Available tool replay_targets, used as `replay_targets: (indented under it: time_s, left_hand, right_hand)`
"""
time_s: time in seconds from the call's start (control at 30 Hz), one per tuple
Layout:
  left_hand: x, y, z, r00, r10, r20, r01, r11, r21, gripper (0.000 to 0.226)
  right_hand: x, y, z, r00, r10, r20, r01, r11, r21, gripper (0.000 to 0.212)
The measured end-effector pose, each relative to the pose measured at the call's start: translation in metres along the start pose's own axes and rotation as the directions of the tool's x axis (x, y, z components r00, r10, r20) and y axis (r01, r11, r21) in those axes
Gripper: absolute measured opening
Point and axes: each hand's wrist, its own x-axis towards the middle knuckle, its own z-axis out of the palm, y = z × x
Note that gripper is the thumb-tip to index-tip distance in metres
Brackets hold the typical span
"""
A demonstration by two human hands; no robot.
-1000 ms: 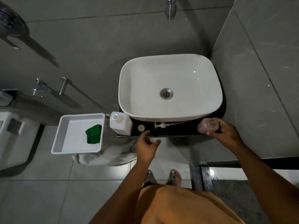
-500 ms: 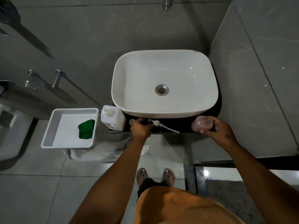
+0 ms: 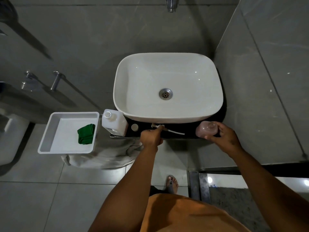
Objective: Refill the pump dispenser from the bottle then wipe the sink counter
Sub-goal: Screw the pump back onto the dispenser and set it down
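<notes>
The pink dispenser body [image 3: 206, 129] stands on the dark counter [image 3: 187, 129] at the sink's front right, with my right hand [image 3: 224, 135] wrapped around it. Its white pump head with tube [image 3: 168, 128] lies on the counter in front of the basin. My left hand [image 3: 151, 135] pinches the pump's head end. The white refill bottle [image 3: 114, 122] stands uncapped at the counter's left end. Its round cap [image 3: 134, 127] lies beside it. A green cloth [image 3: 86, 133] sits in a white tray [image 3: 50, 133] left of the counter.
The white basin [image 3: 167, 87] fills most of the counter, and a tap [image 3: 171, 4] hangs above it. A pale towel [image 3: 107, 154] drapes below the tray. Grey tiled walls close in behind and to the right. A toilet [image 3: 8, 139] stands at far left.
My left hand rose from below the counter edge to the counter and took hold of the pump head. My right hand stayed on the pink dispenser.
</notes>
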Motion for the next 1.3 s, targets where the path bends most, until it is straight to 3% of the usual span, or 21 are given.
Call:
replay_targets:
  time_s: [0.3, 0.57, 0.83, 0.97, 1.07, 1.2, 1.3]
  left_hand:
    - [0.006, 0.002, 0.000, 1.000, -0.015, -0.021, 0.015, 0.999, 0.029, 0.035]
    - [0.004, 0.010, 0.004, 0.996, -0.093, 0.005, 0.093, 0.993, -0.071, 0.020]
    - [-0.024, -0.007, -0.008, 0.984, -0.177, 0.028, 0.179, 0.978, -0.109, 0.020]
    - [-0.066, 0.001, -0.024, 0.993, 0.056, 0.105, -0.040, 0.988, -0.148, 0.021]
    - [-0.095, 0.037, -0.035, 0.940, 0.308, 0.147, -0.280, 0.942, -0.182, 0.018]
    - [-0.134, 0.107, -0.046, 0.768, 0.603, 0.217, -0.564, 0.796, -0.218, 0.018]
    - [-0.162, 0.151, -0.055, 0.616, 0.728, 0.301, -0.706, 0.680, -0.199, 0.022]
  right_hand:
    - [0.002, 0.004, -0.001, 1.000, -0.002, 0.005, 0.002, 1.000, -0.014, 0.067]
    - [0.001, 0.003, 0.000, 1.000, -0.012, 0.005, 0.012, 1.000, -0.019, 0.066]
    - [-0.010, -0.004, 0.004, 1.000, -0.031, 0.003, 0.031, 0.987, -0.160, 0.064]
    - [-0.032, -0.026, 0.013, 0.999, -0.018, 0.039, 0.026, 0.975, -0.222, 0.063]
    - [-0.045, -0.039, 0.026, 0.999, -0.036, 0.034, 0.041, 0.987, -0.157, 0.056]
    - [-0.058, -0.066, 0.043, 0.992, -0.089, 0.091, 0.098, 0.990, -0.097, 0.053]
    - [-0.066, -0.093, 0.053, 0.982, -0.175, 0.070, 0.177, 0.983, -0.038, 0.054]
